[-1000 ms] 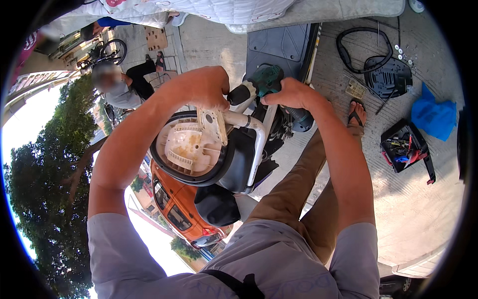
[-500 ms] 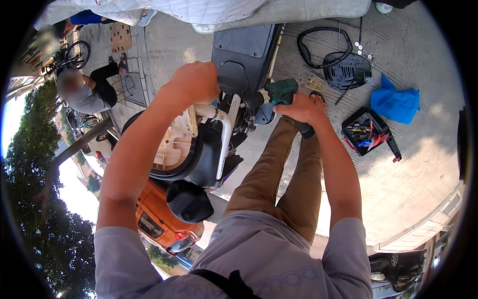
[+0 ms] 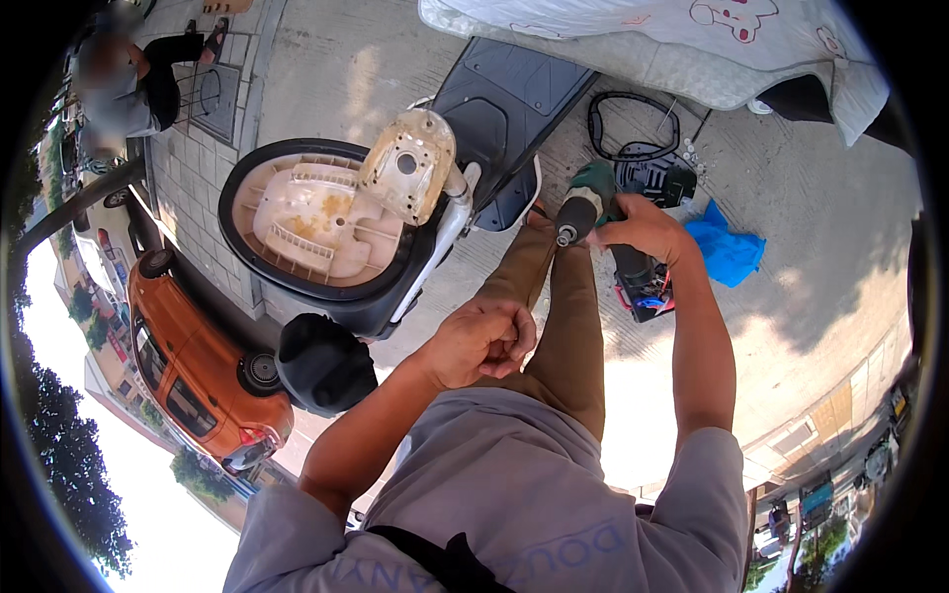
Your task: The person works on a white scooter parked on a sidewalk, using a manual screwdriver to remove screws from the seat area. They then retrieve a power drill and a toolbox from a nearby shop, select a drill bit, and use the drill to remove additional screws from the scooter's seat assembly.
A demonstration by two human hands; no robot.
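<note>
My right hand (image 3: 643, 229) grips a green and black cordless drill (image 3: 591, 184), held to the right of the scooter with its socket tip toward me. In front of my shirt, my left hand (image 3: 484, 341) is closed with its fingers curled in; what they hold, if anything, is hidden. Ahead on the left is the scooter, with the beige underside of its seat (image 3: 321, 222) facing up inside a black rim. A stained, pale plate with holes (image 3: 407, 163) stands beside the seat, above a silver tube (image 3: 435, 247). Past it lies the dark grey footboard (image 3: 514, 94).
A toolbox (image 3: 647, 308) sits on the ground behind the drill, near a blue bag (image 3: 727, 247). Farther off lie a black ring-shaped frame (image 3: 595, 124) and a black plate (image 3: 677, 185). An orange car (image 3: 188, 366), a rounded black thing (image 3: 326, 361) and a seated person (image 3: 124, 89) are left.
My left hand has come back from the scooter toward my body. The drill has swung from the scooter's tube to point toward me. The view has shifted, exposing the seat underside and plate.
</note>
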